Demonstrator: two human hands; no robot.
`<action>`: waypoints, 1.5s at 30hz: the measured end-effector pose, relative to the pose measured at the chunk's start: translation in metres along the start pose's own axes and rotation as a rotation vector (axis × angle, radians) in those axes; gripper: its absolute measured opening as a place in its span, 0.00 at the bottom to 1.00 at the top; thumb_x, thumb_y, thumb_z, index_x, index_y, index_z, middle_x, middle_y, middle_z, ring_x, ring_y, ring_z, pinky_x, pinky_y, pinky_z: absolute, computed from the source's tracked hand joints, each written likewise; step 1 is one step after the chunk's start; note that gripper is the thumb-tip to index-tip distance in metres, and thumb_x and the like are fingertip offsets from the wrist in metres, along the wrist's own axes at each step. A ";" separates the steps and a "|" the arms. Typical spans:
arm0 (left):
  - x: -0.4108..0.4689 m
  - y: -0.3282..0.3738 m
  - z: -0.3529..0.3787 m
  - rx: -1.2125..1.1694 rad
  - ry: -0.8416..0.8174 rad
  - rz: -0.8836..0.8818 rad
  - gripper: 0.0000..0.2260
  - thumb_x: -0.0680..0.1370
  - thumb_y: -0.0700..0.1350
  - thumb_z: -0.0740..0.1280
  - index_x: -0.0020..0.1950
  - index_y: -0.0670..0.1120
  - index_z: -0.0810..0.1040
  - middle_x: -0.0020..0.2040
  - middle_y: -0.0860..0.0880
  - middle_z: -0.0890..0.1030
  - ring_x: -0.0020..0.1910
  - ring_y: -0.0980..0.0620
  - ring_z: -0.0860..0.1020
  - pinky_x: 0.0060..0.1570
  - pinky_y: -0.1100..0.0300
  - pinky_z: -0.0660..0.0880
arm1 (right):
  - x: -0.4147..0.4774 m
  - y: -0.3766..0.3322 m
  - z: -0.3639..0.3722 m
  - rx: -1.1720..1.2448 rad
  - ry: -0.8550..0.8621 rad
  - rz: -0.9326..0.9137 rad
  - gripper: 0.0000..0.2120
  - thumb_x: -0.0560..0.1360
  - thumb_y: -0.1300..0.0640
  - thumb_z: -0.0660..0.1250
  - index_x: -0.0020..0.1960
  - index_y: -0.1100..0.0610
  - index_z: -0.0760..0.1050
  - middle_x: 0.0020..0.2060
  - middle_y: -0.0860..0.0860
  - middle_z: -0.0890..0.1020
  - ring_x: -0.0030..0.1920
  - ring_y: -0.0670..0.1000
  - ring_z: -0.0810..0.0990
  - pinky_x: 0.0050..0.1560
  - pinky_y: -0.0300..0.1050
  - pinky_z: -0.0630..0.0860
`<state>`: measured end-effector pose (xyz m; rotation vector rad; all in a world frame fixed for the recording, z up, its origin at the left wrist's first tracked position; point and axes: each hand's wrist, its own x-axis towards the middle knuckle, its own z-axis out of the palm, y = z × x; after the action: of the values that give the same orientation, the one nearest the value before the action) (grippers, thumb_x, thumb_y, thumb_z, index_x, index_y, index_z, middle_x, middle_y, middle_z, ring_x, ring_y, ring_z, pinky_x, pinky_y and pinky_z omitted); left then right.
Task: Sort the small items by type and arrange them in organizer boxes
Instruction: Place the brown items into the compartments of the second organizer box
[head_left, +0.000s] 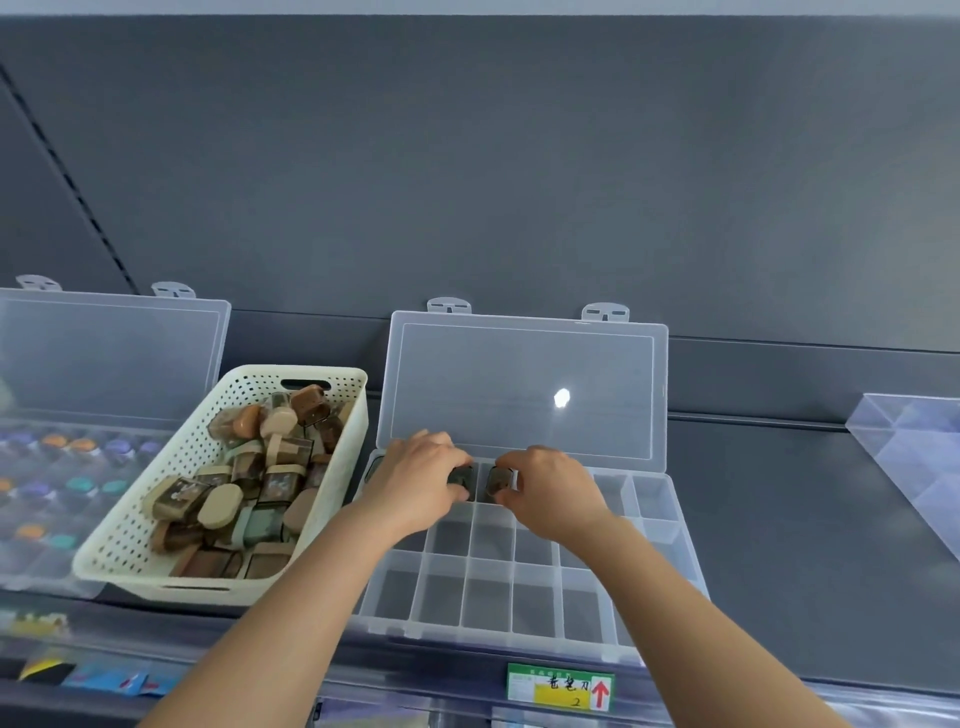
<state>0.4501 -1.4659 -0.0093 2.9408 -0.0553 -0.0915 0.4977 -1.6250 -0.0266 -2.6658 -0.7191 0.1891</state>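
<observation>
Forearms (291, 597) reached over the middle organizer box (519, 597), mostly empty. Left of it, the basket (130, 545) held many unsorted cases (218, 504). Left hand (415, 483) pinched a dark case (461, 475) in its back row; right hand (550, 488) pinched a second dark case (500, 479) alongside. Sorting seemed barely begun.

Clear glossy plastic organizer (524, 577) (lid catching glare); cream perforated plastic basket (130, 540) at left; matt grey shelf (810, 519).

Left hand (415, 480) and right hand (545, 491) each pinching a small dark item at frame centre, over the back row of an open clear organizer box (524, 597), cream basket (130, 540) of small items lower left
</observation>
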 end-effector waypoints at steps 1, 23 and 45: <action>0.000 0.000 0.001 -0.004 0.004 0.000 0.18 0.79 0.50 0.65 0.68 0.50 0.73 0.63 0.51 0.75 0.62 0.50 0.70 0.60 0.54 0.67 | 0.000 0.000 0.000 -0.002 -0.004 -0.003 0.11 0.75 0.54 0.64 0.56 0.52 0.78 0.48 0.53 0.78 0.48 0.55 0.78 0.48 0.49 0.78; -0.091 -0.143 -0.048 0.150 0.077 -0.264 0.17 0.77 0.47 0.66 0.66 0.52 0.75 0.64 0.51 0.74 0.63 0.49 0.70 0.61 0.51 0.70 | 0.016 -0.156 0.027 -0.050 0.057 -0.428 0.13 0.74 0.48 0.65 0.54 0.52 0.80 0.48 0.51 0.81 0.53 0.54 0.74 0.53 0.48 0.74; -0.114 -0.186 -0.069 -0.461 0.212 -0.250 0.20 0.71 0.39 0.71 0.58 0.53 0.68 0.55 0.55 0.70 0.48 0.58 0.72 0.38 0.64 0.68 | 0.034 -0.206 0.031 0.187 0.120 -0.117 0.12 0.69 0.49 0.69 0.47 0.54 0.74 0.42 0.48 0.78 0.42 0.50 0.77 0.40 0.43 0.74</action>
<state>0.3470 -1.2652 0.0279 2.4659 0.3204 0.1517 0.4255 -1.4325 0.0236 -2.4275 -0.7754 0.0610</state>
